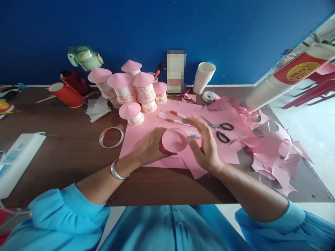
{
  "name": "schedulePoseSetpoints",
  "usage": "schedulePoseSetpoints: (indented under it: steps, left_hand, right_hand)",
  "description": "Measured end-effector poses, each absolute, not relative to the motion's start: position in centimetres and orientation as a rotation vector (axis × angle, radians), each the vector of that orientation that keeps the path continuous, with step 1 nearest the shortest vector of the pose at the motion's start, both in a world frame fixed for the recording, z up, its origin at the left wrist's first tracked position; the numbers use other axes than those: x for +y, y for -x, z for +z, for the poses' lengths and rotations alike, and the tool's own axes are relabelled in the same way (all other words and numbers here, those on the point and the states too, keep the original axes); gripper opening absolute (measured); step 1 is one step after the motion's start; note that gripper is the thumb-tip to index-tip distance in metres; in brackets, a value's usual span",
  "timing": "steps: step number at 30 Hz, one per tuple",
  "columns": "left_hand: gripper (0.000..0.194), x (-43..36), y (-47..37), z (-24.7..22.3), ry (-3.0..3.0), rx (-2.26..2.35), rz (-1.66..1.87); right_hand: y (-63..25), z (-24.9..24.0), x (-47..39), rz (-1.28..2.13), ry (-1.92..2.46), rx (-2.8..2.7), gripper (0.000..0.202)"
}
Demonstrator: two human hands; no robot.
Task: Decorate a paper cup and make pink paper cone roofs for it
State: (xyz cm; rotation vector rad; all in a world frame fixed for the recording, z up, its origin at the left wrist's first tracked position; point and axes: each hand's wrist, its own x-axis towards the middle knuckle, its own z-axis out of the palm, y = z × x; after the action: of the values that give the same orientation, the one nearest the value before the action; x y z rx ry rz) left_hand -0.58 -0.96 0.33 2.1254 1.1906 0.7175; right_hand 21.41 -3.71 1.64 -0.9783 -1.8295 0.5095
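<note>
My left hand (151,148), with a silver bangle on the wrist, grips a round pink paper piece (174,140) by its left side. Whether that piece is flat or a shallow cone I cannot tell. Just right of it, my right hand (206,148) is open, thumb and fingers spread, its thumb close to the paper's edge. Under both hands lie pink paper sheets (146,139). Beyond the fingers are a red-orange marker (178,114) and an orange-brown marker (178,121). Black-handled scissors (218,128) rest partly spread to the right.
Several decorated cups with pink cone tops (142,83) stand at the back left. A tape roll (111,137) lies left of the sheets. Stacked paper cups (204,77) are at the back; a long cup stack (285,76) leans right. Paper scraps (277,160) cover the right edge.
</note>
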Motion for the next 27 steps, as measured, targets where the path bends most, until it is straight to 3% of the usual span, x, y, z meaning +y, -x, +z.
schedulePoseSetpoints:
  steps: [3, 8, 15, 22, 27]
  left_hand:
    - [0.064, -1.0, 0.5, 0.7, -2.023, 1.372, 0.883]
    - [0.065, -0.9, 0.5, 1.8, -1.932, 1.400, 1.091]
    - [0.071, -1.7, -0.2, 2.2, -1.981, 1.258, 1.099]
    - [0.103, -0.8, 1.9, 3.3, -2.100, 1.031, 0.977]
    - [0.121, -0.1, 3.7, 5.8, -2.164, 0.817, 0.919]
  right_hand:
    - [-21.7, 1.3, -3.3, 0.443, 1.081, -1.748, 0.055]
    - [-20.9, 0.5, -3.1, 0.560, 1.101, -1.921, 0.072]
    - [-19.8, -0.5, -3.6, 0.536, 1.094, -1.960, 0.074]
    - [-20.3, 0.0, -3.6, 0.707, 1.200, -1.938, 0.076]
    - [-20.2, -0.6, -3.3, 0.617, 1.206, -2.055, 0.074]
